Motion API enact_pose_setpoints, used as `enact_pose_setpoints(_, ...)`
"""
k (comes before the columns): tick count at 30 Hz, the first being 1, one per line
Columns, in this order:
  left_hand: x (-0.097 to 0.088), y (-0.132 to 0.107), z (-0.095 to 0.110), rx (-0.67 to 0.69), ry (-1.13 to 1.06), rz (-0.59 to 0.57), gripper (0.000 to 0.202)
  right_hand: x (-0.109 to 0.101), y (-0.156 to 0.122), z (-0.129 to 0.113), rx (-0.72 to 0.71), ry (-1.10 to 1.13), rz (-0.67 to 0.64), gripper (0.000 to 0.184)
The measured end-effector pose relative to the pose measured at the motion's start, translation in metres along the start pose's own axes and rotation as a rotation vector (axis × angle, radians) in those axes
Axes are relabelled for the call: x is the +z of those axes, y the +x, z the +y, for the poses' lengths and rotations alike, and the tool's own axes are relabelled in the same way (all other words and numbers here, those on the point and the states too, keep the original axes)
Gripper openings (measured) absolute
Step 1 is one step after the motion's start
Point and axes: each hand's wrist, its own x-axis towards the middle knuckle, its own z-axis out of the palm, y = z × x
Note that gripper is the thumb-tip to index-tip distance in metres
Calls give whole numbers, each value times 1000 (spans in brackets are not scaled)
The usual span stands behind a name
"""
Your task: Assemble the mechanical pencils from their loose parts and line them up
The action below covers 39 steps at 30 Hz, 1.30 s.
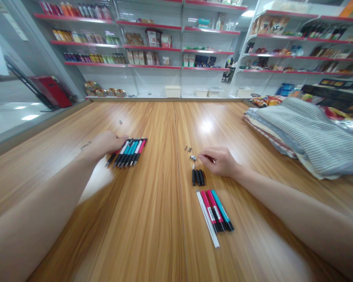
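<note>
My left hand [106, 141] is closed at the left end of a row of click pens [131, 152] in white, turquoise and red with black grips. Its fingers are at the upper part of the leftmost pen [110, 158], partly hidden by the hand. My right hand [219, 160] has its fingers curled together beside small silver metal pen parts [193, 158]; what they hold, if anything, is hidden. Just below lie three black pen grips [198, 177], one with a white tip. Nearer me are white refills [208, 219], two red pen barrels [213, 210] and a turquoise barrel [222, 210].
Small springs or clips [189, 149] lie beyond the metal parts, another small piece [120, 122] farther left. Folded striped cloths [314, 133] are stacked at the right of the wooden table [153, 223]. Stocked shelves [153, 49] stand behind; a red box [51, 92] is at left.
</note>
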Motion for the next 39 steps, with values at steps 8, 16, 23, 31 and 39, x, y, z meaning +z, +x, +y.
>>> enact_pose_setpoints(8, 63, -45, 34, -249, 953, -280, 62, -1, -1, -1, 21, 1, -13, 15)
enact_pose_setpoints(16, 53, -39, 26, -281, 1083, -322, 65, -1, -2, 1, 15, 0, -9, 15)
enact_pose_setpoints(23, 55, -43, 28, -273, 1063, -311, 76, -1, -1, 0, 14, -6, -11, 16)
enact_pose_setpoints(31, 56, -45, 31, -260, 1070, -302, 79, -1, -2, -1, 64, -43, 33, 15)
enact_pose_setpoints(39, 54, -45, 31, -217, 1053, -313, 78, -45, -39, 20, 338, -601, -57, 35)
